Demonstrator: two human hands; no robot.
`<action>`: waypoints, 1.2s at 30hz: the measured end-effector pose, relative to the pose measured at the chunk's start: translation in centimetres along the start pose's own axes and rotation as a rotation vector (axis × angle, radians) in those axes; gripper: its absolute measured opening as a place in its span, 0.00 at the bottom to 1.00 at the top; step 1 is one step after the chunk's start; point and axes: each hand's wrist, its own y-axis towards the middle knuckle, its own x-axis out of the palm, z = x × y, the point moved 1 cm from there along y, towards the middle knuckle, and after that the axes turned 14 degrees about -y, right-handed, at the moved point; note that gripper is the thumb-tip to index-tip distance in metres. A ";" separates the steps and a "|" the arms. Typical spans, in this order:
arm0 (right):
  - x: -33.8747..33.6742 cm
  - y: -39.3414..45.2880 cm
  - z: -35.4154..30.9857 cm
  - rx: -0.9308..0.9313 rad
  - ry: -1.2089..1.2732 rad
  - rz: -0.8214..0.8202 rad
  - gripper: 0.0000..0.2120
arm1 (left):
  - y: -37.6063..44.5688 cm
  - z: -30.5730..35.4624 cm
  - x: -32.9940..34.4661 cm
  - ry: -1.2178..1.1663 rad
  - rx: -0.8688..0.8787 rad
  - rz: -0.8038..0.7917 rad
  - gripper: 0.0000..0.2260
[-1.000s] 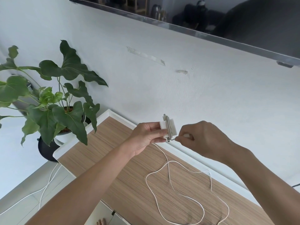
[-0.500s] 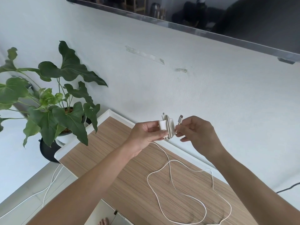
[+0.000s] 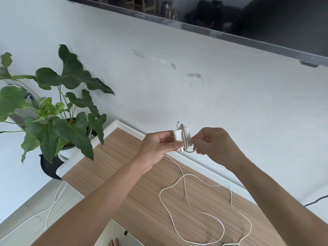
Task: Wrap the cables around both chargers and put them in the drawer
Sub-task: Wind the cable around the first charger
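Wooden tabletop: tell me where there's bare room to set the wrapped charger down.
Free: the wood-grain tabletop between its white left edge and the loose white cable, under the left forearm. Crowded: the right half, where that cable loops across the wood. The small white charger is held above the back edge by the left hand and right hand.

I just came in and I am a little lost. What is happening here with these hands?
A person is winding a cable around a white charger. The left hand holds the charger above the wooden table, and the right hand pinches the cable end beside it. Another long white cable lies loose on the table.
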 end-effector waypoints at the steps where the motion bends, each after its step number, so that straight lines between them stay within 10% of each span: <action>1: -0.1 0.1 -0.1 -0.007 -0.003 -0.005 0.06 | 0.1 0.1 -0.1 0.006 -0.002 -0.003 0.13; 36: -0.1 0.1 -0.4 -0.067 0.002 -0.074 0.04 | 0.4 1.1 0.3 -0.076 -0.146 -0.075 0.15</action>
